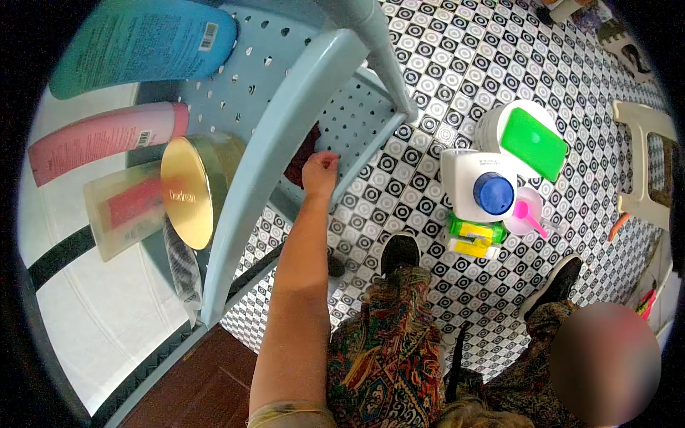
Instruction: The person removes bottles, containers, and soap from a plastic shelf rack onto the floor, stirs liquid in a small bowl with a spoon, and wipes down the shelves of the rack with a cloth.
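My left hand (320, 172) reaches over the lower tier of a blue-grey plastic shelf rack (360, 118). Its fingers are curled together, and whatever they hold, if anything, is hidden. Right beside the hand lies a dark red, rough-looking item (303, 153), partly covered by the hand and the rack's rail; I cannot tell whether they touch. On the upper tier are a blue bottle (143, 46), a pink tube (107, 139), a gold-lidded jar (187, 192) and a translucent container (125, 210) with something red inside. My right hand is out of view.
On the patterned tile floor (428, 78) stand a white jug with a blue cap (494, 193), a white tub (492, 128) with a green rectangular item (534, 143), a pink scoop (524, 214) and green-yellow packets (474, 235). A beige plastic stool (642, 118) is at right.
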`<state>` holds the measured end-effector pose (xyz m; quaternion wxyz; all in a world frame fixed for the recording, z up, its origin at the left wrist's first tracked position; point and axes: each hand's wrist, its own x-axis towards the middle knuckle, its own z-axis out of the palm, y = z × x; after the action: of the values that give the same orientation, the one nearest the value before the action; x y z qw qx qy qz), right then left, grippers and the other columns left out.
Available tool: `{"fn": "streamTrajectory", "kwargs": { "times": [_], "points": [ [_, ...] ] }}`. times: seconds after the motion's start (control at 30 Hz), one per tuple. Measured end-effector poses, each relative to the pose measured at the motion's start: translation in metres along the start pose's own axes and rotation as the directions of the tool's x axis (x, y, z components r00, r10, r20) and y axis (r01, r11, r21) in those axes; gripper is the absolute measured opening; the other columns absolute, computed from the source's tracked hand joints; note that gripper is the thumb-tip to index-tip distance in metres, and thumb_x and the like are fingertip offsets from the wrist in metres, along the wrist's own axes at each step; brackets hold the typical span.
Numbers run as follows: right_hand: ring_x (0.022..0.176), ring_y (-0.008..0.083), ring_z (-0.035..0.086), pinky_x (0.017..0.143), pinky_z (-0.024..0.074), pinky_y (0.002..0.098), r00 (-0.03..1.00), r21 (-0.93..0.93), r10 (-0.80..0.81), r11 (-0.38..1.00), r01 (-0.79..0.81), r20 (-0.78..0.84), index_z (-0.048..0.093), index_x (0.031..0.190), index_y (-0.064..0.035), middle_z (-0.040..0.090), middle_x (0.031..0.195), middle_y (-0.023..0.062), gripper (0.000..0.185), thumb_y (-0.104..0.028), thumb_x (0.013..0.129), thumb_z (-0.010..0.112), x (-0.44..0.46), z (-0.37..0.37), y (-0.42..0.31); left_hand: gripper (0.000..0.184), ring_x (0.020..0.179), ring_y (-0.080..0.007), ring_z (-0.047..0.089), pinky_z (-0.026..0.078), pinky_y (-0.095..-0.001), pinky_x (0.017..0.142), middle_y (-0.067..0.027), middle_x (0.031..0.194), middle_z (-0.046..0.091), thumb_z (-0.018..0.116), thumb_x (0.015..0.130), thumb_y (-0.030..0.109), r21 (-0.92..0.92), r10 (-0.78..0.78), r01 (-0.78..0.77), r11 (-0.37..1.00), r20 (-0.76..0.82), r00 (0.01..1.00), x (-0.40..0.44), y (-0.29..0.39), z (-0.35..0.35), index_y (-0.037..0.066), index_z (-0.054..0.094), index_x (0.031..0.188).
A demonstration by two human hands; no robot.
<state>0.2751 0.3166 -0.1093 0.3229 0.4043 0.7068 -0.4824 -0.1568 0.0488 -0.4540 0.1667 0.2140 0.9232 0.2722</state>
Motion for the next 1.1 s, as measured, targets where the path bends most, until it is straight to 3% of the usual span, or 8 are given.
{"fn": "streamTrajectory", "kwargs": {
  "times": [0.33,0.43,0.6,0.73,0.83,0.93,1.0,1.1],
  "points": [
    [0.109,0.0228,0.044,0.094,0.0311,0.0314,1.000,-0.073,-0.014,0.997,0.014,0.011,0.045,0.117,-0.0034,0.051,0.113,0.0125,0.031,-0.018,0.090,0.041,0.000,-0.001,0.001,0.012,0.069,-0.0216,0.058,0.046,-0.0304,0.065,-0.0100,0.079,0.060,0.060,0.071,0.008,0.001,0.038,-0.038,0.999,-0.070,0.997,-0.004,-0.003,-0.001,0.006,0.063,0.082],
    [0.109,0.0224,0.044,0.095,0.0307,0.0313,1.000,-0.027,-0.004,1.000,0.005,0.011,0.045,0.117,-0.0031,0.050,0.114,0.0123,0.031,-0.018,0.090,0.041,-0.001,0.000,0.002,0.014,0.070,-0.0211,0.058,0.046,-0.0303,0.066,-0.0096,0.079,0.060,0.059,0.071,0.007,0.062,0.074,-0.075,0.995,0.025,0.997,-0.004,-0.002,-0.004,0.006,0.063,0.085],
    [0.109,0.0224,0.043,0.094,0.0307,0.0313,1.000,-0.013,0.003,1.000,-0.003,0.019,0.044,0.118,-0.0027,0.050,0.114,0.0123,0.032,-0.018,0.090,0.041,0.000,-0.001,0.002,0.016,0.072,-0.0188,0.059,0.046,-0.0288,0.068,-0.0092,0.081,0.061,0.058,0.073,0.007,-0.153,-0.054,0.046,0.987,-0.050,0.997,-0.005,0.002,-0.009,0.004,0.063,0.088],
    [0.108,0.0226,0.044,0.093,0.0316,0.0312,0.999,-0.009,-0.009,1.000,0.009,0.032,0.044,0.118,-0.0027,0.050,0.114,0.0127,0.033,-0.018,0.089,0.042,0.001,-0.002,0.003,0.017,0.072,-0.0190,0.060,0.047,-0.0289,0.068,-0.0099,0.080,0.062,0.059,0.073,0.008,-0.141,-0.078,0.075,0.987,-0.020,0.997,-0.007,0.003,-0.010,0.004,0.063,0.089],
    [0.108,0.0222,0.044,0.093,0.0322,0.0310,1.000,0.006,-0.022,1.000,0.022,0.016,0.044,0.118,-0.0027,0.050,0.114,0.0129,0.032,-0.018,0.089,0.042,0.000,0.000,0.006,0.018,0.070,-0.0198,0.060,0.047,-0.0294,0.067,-0.0106,0.079,0.062,0.059,0.073,0.007,-0.035,0.043,-0.045,0.998,-0.053,0.998,-0.004,-0.009,-0.002,0.004,0.062,0.090],
    [0.108,0.0222,0.044,0.093,0.0323,0.0310,1.000,-0.028,0.011,1.000,-0.010,0.023,0.045,0.117,-0.0025,0.050,0.113,0.0127,0.032,-0.019,0.089,0.043,0.000,-0.002,-0.003,0.018,0.070,-0.0200,0.059,0.047,-0.0299,0.066,-0.0105,0.079,0.062,0.059,0.073,0.007,-0.077,0.011,-0.006,0.997,0.062,0.998,-0.004,-0.005,-0.002,0.004,0.062,0.091],
    [0.108,0.0223,0.044,0.093,0.0323,0.0310,1.000,-0.016,0.025,1.000,-0.025,0.016,0.045,0.117,-0.0025,0.050,0.114,0.0125,0.032,-0.019,0.089,0.043,0.000,-0.001,-0.003,0.019,0.068,-0.0203,0.059,0.047,-0.0294,0.065,-0.0105,0.079,0.061,0.059,0.073,0.007,-0.124,0.087,-0.101,0.987,-0.111,0.990,-0.003,-0.009,-0.005,0.004,0.062,0.091],
    [0.107,0.0224,0.044,0.093,0.0322,0.0310,0.999,0.001,0.034,0.999,-0.034,0.009,0.045,0.117,-0.0027,0.050,0.114,0.0121,0.033,-0.020,0.089,0.043,0.001,0.000,-0.001,0.018,0.066,-0.0195,0.059,0.047,-0.0277,0.063,-0.0102,0.077,0.061,0.059,0.073,0.008,-0.198,0.015,-0.041,0.979,-0.129,0.992,-0.006,-0.012,-0.015,0.004,0.062,0.090]
  ]
}}
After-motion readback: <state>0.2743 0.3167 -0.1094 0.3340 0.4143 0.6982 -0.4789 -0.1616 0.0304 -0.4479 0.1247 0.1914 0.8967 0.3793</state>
